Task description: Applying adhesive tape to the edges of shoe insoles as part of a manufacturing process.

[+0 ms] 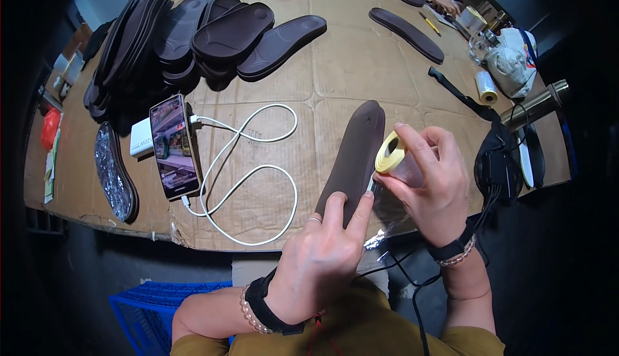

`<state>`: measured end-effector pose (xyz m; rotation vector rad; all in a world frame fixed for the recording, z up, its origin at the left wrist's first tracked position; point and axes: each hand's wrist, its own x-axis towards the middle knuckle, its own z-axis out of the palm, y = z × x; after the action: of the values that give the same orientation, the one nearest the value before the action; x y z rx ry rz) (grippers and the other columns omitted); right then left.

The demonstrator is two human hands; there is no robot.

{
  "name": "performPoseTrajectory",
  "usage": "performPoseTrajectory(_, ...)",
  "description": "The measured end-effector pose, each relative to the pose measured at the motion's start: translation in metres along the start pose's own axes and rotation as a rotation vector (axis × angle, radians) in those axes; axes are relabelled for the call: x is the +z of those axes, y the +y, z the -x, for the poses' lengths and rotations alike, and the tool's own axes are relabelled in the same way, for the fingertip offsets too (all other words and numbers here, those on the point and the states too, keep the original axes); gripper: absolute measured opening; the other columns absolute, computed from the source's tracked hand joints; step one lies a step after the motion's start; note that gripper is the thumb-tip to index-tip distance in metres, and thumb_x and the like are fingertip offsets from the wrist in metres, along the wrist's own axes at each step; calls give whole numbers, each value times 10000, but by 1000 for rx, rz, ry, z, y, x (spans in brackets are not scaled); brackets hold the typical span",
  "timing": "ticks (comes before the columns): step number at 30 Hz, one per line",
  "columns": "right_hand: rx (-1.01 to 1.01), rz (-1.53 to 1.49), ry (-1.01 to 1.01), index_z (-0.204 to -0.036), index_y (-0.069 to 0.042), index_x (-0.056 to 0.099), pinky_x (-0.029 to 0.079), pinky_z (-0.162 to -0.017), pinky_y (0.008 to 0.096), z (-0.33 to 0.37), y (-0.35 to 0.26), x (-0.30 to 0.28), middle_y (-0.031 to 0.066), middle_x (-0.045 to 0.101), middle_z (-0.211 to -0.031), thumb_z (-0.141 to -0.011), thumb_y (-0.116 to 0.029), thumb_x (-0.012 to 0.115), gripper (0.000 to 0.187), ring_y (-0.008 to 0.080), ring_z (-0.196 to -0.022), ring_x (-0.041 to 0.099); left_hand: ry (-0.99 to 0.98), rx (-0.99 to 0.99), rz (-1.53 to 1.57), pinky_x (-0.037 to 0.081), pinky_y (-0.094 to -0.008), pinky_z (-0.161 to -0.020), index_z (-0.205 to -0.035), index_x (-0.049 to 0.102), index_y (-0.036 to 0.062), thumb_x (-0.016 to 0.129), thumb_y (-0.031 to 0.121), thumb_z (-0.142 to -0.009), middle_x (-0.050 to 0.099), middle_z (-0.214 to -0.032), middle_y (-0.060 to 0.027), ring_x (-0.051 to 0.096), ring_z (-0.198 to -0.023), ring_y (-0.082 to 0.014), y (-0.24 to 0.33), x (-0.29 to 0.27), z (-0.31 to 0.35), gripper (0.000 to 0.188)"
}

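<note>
A dark brown shoe sole lies lengthwise on the cardboard-covered table in front of me. My left hand is on its near end, fingers pressing on its top and right edge, the thumb hidden. Between the thumb and fingers of my right hand is a roll of clear film tape with a yellowish core, tilted just right of the sole. A pale strip shows at the sole's edge, by my left fingertip. Shiny film lies on the table below the roll.
Stacked dark soles and loose ones fill the far left. A phone with a white cable leans by a white charger. A film-wrapped sole lies left. Right are a pouch and steel flask. Two people work across the table.
</note>
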<state>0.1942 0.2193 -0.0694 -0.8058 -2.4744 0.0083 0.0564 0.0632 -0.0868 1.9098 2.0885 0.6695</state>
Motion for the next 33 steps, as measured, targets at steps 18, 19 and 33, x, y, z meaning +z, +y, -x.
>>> performPoseTrajectory(18,-27,104,-50,-1410,-153,630,496,-868,440,2,1,2,148,597,-1190,-748,-270,873,715,343,-1039,612,-25,28,-62,601,-417,-675,-1422,617,50,705,86,-850,604,-1181,-182,717,-772,-339,2,-3,-11,580)
performPoseTrajectory(19,-37,103,-53,-1424,-153,620,497,-881,441,2,3,2,153,600,-1208,-752,-276,871,728,347,-1051,611,-57,13,-30,602,-429,-684,-1441,598,53,695,90,-864,600,-1176,-190,716,-777,-354,2,-4,-13,587)
performPoseTrajectory(33,-46,-363,-196,-1458,-94,567,531,-914,464,-5,35,-3,193,600,-1181,-843,-241,856,695,395,-1045,630,-73,65,-74,591,-416,-599,-1473,560,26,709,133,-856,563,-1046,-190,689,-690,-317,1,-8,-17,644)
